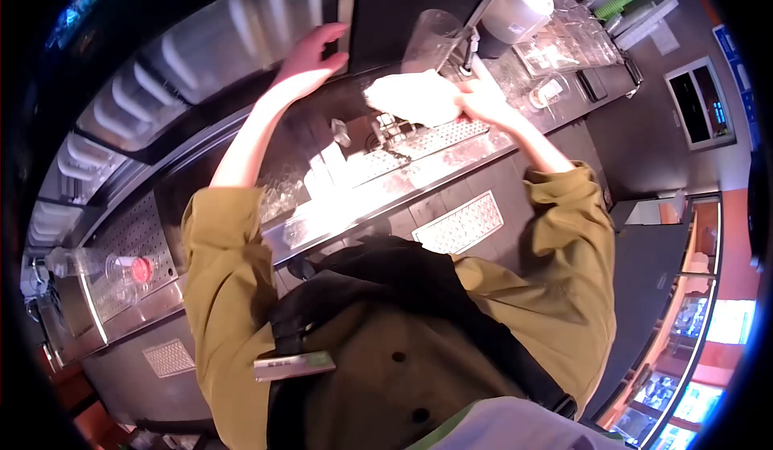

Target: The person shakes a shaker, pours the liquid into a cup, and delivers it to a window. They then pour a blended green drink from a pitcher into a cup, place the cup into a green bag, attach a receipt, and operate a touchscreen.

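Note:
My right hand [485, 105] is closed on the edge of a bright white cloth [415, 98], which is washed out by the light. The cloth hangs over a metal fitting [392, 130] and a perforated drip tray [459, 138] in the steel counter. Up and to the left, my left hand [308, 65] has its thumb and fingers apart, with nothing showing between them. Its fingertips reach the upright metal strip [346, 27] beside a dark panel. Just behind the cloth stands a clear pitcher [433, 41].
A white tub [517, 9] stands at the back right, with a labelled clear cup [549, 92] nearer the counter edge. Curved pale dividers [179, 62] line the left shelf. Clear pieces like ice [282, 199] lie in the well. A red-lidded cup [129, 273] sits far left.

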A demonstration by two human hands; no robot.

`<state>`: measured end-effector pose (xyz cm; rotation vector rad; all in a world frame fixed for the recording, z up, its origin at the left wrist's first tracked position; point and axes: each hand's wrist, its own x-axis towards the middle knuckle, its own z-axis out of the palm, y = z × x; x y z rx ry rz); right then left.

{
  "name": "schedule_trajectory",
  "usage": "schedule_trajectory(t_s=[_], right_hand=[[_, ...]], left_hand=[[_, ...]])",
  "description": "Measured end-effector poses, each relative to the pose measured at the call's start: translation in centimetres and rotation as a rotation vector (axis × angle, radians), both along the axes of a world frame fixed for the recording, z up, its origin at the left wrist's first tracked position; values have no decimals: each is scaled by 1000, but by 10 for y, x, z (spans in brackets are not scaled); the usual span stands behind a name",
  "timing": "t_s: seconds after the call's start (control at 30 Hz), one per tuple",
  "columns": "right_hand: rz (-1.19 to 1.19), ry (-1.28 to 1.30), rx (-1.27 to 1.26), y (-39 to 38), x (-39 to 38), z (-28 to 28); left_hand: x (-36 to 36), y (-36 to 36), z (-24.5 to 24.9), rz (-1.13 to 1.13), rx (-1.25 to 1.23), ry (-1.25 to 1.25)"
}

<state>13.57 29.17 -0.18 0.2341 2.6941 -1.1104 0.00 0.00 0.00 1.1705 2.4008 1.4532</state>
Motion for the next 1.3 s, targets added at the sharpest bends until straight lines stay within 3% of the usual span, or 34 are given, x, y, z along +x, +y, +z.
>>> schedule_trajectory(t_s=[0.07, 0.1, 0.17, 0.27, 0.37, 0.4, 0.47, 0.6, 0.7, 0.83, 0.87, 0.9, 0.93, 1.0, 1.03, 1.07, 1.1, 1.13, 1.2, 1.23, 1.27, 1.3], right_hand=[[-47, 81, -68, 6, -1, 13], [-75, -68, -9, 89, 23, 54], [-108, -28, -9, 120, 1, 59], [-115, 2, -5, 154, -37, 73], [-19, 125, 388, 178, -73, 69], [136, 126, 527, 173, -76, 83], [72, -168, 658, 164, -104, 101], [103, -146, 726, 145, -126, 130], [120, -107, 785, 147, -127, 135], [182, -109, 881, 145, -116, 131], [92, -42, 806, 155, -111, 119], [135, -193, 794, 166, -112, 107], [117, -40, 758, 184, -104, 84], [68, 167, 223, 249, -114, -2], [5, 462, 232, 242, -103, -16], [-67, 160, 164, 248, -89, -18], [-75, 93, -30, 240, -75, -16], [-61, 60, -110, 263, -75, -49], [-114, -17, -103, 249, -70, -55], [-23, -18, -56, 232, -73, -56], [17, -35, -47, 200, -82, -48], [40, -39, -45, 167, -89, -47]], left_hand=[[-25, 18, 1, -86, -61, 163], [-7, 115, -23, -116, 16, 158], [-32, 148, -28, -136, -49, 277], [-36, 191, -19, -83, -62, 244], [-31, 216, -20, 82, -174, 195], [-34, 219, -22, 76, -130, 212], [-34, 226, -28, 55, -37, 181], [-41, 232, -33, -19, 16, 68], [-35, 230, -31, 109, -167, 108], [-29, 233, -26, 146, -187, 135], [-24, 232, -26, 173, -145, 155], [-20, 231, -25, 178, -138, 157], [-15, 230, -22, 194, -127, 155], [0, 222, -20, 252, -110, 133], [10, 213, -18, 302, -106, 108], [20, 203, -18, 331, -72, 30], [31, 189, -14, 368, -37, -47], [48, 171, -11, 431, 74, 0], [70, 126, -10, 566, 246, 82], [78, 104, -10, 625, 312, 116], [94, 77, 3, 737, 206, -14], [112, 47, 15, 840, 354, 83]])
